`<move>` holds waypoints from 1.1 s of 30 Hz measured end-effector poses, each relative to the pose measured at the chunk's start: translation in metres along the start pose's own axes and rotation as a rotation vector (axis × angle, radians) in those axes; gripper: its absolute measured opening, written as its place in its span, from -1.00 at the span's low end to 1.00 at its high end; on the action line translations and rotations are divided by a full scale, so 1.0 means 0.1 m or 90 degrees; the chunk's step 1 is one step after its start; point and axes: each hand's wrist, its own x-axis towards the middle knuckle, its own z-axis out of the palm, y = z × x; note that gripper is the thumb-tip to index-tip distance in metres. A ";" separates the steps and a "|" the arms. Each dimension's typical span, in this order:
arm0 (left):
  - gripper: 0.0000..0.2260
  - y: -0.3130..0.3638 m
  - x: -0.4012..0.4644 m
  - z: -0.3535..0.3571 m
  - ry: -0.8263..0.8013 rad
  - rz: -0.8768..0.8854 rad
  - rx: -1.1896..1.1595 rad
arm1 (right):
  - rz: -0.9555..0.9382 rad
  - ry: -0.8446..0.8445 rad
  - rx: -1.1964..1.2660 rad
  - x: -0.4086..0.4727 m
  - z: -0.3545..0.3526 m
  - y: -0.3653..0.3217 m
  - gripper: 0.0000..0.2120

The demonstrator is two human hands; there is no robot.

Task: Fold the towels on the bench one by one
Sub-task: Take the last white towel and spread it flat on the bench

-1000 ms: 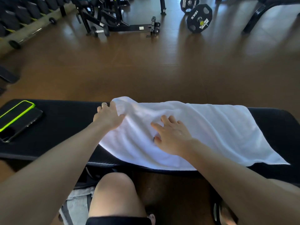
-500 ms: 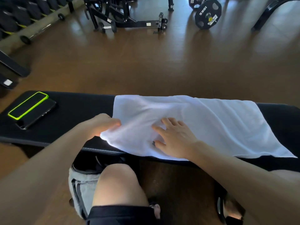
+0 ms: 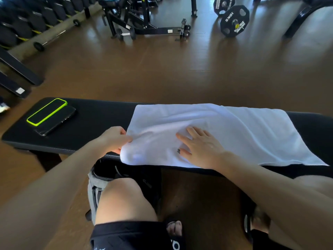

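A white towel lies spread across the right half of the black padded bench, its near edge hanging slightly over the front. My left hand pinches the towel's near left edge, with fingers curled round the cloth. Flat on the towel's left part lies my right hand, fingers straight and spread, pressing the cloth down beside a small dark mark.
Two phones, one in a neon green case, lie on the bench's left end. A grey bag sits on the floor under the bench by my knee. Across the brown floor stand a weight plate, a machine frame and a dumbbell rack.
My left hand came from the towel's far left corner to its near left edge and now pinches it there. The right hand stayed flat on the towel.
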 end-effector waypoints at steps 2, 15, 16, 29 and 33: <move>-0.86 -0.05 -0.02 0.00 0.046 0.022 0.104 | -0.004 -0.002 0.004 -0.02 -0.02 0.01 -0.43; -0.52 1.01 -0.41 1.19 0.017 0.588 0.381 | 0.309 -0.020 0.130 -0.46 -0.41 1.04 -0.50; -0.53 1.11 -0.50 1.34 0.000 0.656 0.421 | 0.327 -0.023 0.135 -0.54 -0.43 1.12 -0.54; -0.74 1.58 -0.70 1.91 -0.142 0.946 0.605 | 0.402 -0.244 0.143 -1.64 -0.46 1.57 -0.52; -0.85 1.53 -0.74 1.89 -0.148 0.969 0.566 | 0.363 -0.220 0.043 -1.72 -0.41 1.50 -0.80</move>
